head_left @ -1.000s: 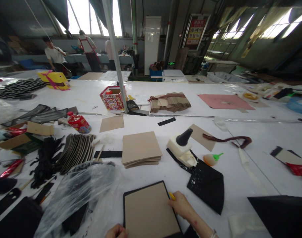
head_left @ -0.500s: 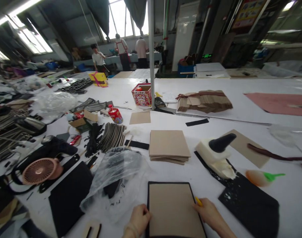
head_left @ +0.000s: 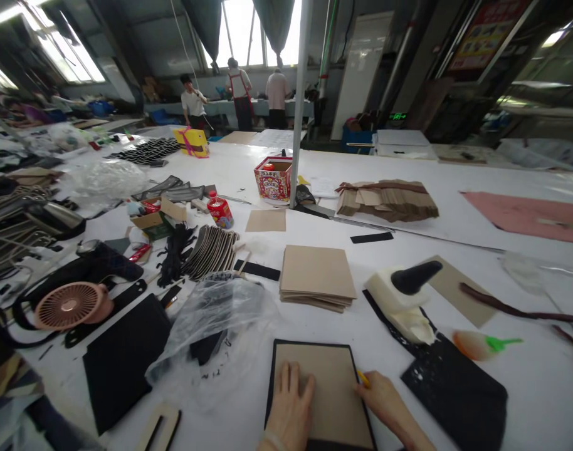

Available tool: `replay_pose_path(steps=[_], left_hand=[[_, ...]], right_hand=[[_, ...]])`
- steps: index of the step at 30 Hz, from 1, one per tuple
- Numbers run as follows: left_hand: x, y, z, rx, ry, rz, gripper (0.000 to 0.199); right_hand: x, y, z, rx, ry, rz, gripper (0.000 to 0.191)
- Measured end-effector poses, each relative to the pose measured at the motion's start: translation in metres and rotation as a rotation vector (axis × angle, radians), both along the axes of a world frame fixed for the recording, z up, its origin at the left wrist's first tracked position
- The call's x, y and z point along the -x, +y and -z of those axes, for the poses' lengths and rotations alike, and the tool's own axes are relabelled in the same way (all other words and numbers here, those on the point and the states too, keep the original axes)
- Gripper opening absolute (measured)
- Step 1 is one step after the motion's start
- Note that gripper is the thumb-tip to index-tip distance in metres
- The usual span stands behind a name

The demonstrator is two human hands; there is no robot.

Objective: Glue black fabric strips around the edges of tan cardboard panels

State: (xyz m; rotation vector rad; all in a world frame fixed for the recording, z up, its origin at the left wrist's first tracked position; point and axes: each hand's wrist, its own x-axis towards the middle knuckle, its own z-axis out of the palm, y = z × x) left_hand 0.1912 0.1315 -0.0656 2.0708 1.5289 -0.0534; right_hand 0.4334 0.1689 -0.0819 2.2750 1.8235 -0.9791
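Observation:
A tan rectangular board (head_left: pixel 331 376) with a black border showing round its edges lies in front of me. My left hand (head_left: pixel 290 404) rests flat on the board's left part, fingers spread. At the board's right edge, my right hand (head_left: pixel 385 399) is closed on a small yellow tool (head_left: pixel 363 378); most of the tool is hidden in the fingers, so its kind does not show. Just beyond the board sits a stack of similar tan boards (head_left: pixel 317 272). The board's near end runs down to the bottom of the view.
A crumpled clear plastic bag (head_left: pixel 220 338) lies left of the board, beside a black sheet (head_left: pixel 126 357) and a pink fan (head_left: pixel 73 305). To the right are a cream container with a black nozzle (head_left: pixel 399 294), a black piece (head_left: pixel 460 388) and an orange bottle with a green tip (head_left: pixel 477 344).
My left hand has moved from the board's left edge onto its top and spread flat. The right hand stays at the right edge with the yellow tool. The view has shifted slightly.

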Motion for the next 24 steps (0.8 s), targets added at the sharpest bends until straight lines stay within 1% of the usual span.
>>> replay_pose_path(steps=[2, 4, 6, 8, 9, 11, 12, 13, 14, 15, 17, 18, 20, 22, 24], left_hand=[[-0.002, 0.001, -0.005, 0.049, -0.03, 0.0, 0.061], [-0.003, 0.002, -0.009, 0.086, -0.063, 0.013, 0.069], [-0.002, 0.002, -0.011, 0.102, -0.083, 0.027, 0.073], [-0.003, 0.001, -0.01, 0.102, -0.094, 0.044, 0.071], [-0.003, 0.001, -0.009, 0.096, -0.093, 0.048, 0.069], [-0.004, -0.001, -0.006, 0.078, -0.09, 0.054, 0.065], [-0.004, -0.002, -0.005, 0.07, -0.088, 0.056, 0.063], [-0.004, -0.003, -0.003, 0.063, -0.086, 0.058, 0.061], [-0.004, -0.003, -0.001, 0.055, -0.083, 0.059, 0.06], [-0.004, -0.004, 0.0, 0.047, -0.082, 0.062, 0.06], [-0.004, -0.005, 0.004, 0.03, -0.082, 0.073, 0.06], [-0.004, -0.005, 0.006, 0.018, -0.081, 0.08, 0.061], [-0.003, -0.007, 0.011, -0.024, -0.073, 0.084, 0.066], [-0.002, -0.009, 0.018, -0.105, -0.052, 0.087, 0.072], [0.001, -0.011, 0.028, -0.218, -0.019, 0.1, 0.074]], right_hand=[[-0.006, 0.001, -0.008, -0.02, -0.035, -0.055, 0.024], [-0.015, 0.004, -0.022, -0.042, -0.07, -0.103, 0.032], [-0.025, 0.009, -0.047, -0.135, -0.099, -0.179, 0.034], [-0.028, 0.018, -0.079, -0.28, -0.104, -0.268, 0.03], [-0.026, 0.023, -0.096, -0.332, -0.086, -0.289, 0.03], [-0.01, 0.033, -0.128, -0.344, 0.003, -0.252, 0.038], [0.002, 0.038, -0.141, -0.333, 0.099, -0.242, 0.04], [0.016, 0.041, -0.15, -0.325, 0.225, -0.248, 0.039], [0.032, 0.044, -0.156, -0.312, 0.343, -0.258, 0.035], [0.048, 0.046, -0.159, -0.299, 0.45, -0.274, 0.029], [0.077, 0.047, -0.156, -0.272, 0.591, -0.303, 0.016], [0.09, 0.048, -0.153, -0.259, 0.628, -0.319, 0.012], [0.11, 0.05, -0.144, -0.242, 0.668, -0.358, 0.011], [0.122, 0.054, -0.136, -0.224, 0.681, -0.412, 0.013], [0.122, 0.058, -0.129, -0.201, 0.664, -0.469, 0.015]])
